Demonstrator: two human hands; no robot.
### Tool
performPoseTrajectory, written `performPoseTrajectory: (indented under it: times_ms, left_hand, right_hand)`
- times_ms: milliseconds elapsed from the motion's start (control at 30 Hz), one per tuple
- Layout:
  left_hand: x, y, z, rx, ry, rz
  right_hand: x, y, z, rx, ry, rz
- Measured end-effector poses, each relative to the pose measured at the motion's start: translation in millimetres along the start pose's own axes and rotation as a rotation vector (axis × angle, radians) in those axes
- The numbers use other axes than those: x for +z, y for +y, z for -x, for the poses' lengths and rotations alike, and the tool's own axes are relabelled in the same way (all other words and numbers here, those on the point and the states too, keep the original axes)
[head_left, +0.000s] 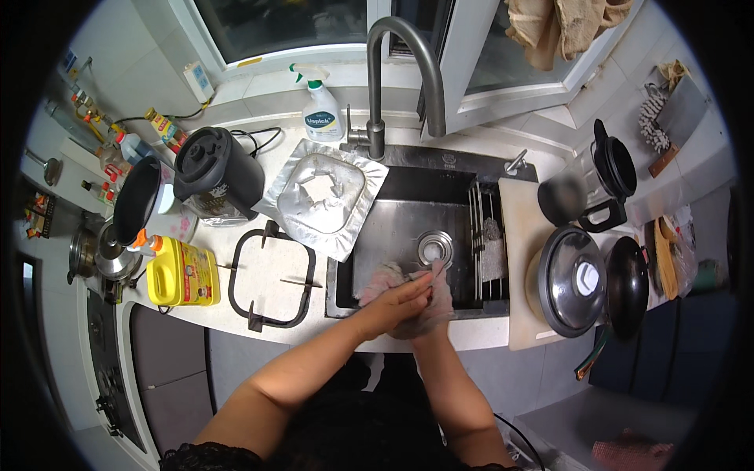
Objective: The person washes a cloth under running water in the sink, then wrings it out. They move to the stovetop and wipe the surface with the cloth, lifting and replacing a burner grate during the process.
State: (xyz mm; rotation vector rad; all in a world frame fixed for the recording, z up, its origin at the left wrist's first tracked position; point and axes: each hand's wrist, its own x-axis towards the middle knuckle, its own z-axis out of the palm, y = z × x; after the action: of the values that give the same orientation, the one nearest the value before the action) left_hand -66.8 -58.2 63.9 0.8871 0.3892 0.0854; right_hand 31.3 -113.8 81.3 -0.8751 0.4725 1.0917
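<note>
A damp greyish-pink cloth [382,278] is bunched between my hands above the front of the sink [377,216]. My left hand [399,304] lies across it, fingers together and pressing the fabric. Under the folds, my right hand [428,333] grips the cloth from below; most of its fingers are hidden. Just beyond the cloth is the round drain [434,248] in the sink floor. The tall grey faucet [377,86] arches over the back of the basin.
Left of the sink sit a foil stove liner [283,208], a black pan support [235,275], a yellow jug [182,273] and a dark lidded appliance [220,169]. A spray bottle [321,114] stands behind. To the right are a wire rack [477,243], a cutting board [518,212] and a lidded pot [577,281].
</note>
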Motion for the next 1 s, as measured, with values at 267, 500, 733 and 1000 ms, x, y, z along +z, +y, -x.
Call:
performPoseTrajectory:
  times_ms: [267, 500, 733, 1000]
  left_hand:
    - [-57.3, 19.1, 66.6, 0.267, 0.432, -0.206]
    - [-69.2, 13.8, 100.6, 0.308, 0.612, -0.130]
    - [-64.2, -16.7, 115.9, 0.243, 0.545, -0.109]
    - [-47.7, -53.9, 150.7, 0.310, 0.615, -0.126]
  right_hand:
    - [-132.6, -24.5, 34.6, -0.967, 0.142, 1.393]
    - [-157.0, 121.5, 1.7, -1.168, 0.237, 2.062]
    - [-121.2, 174.7, 18.3, -1.251, -0.383, 1.820]
    - [-153.6, 62.8, 30.5, -1.316, 0.086, 1.530]
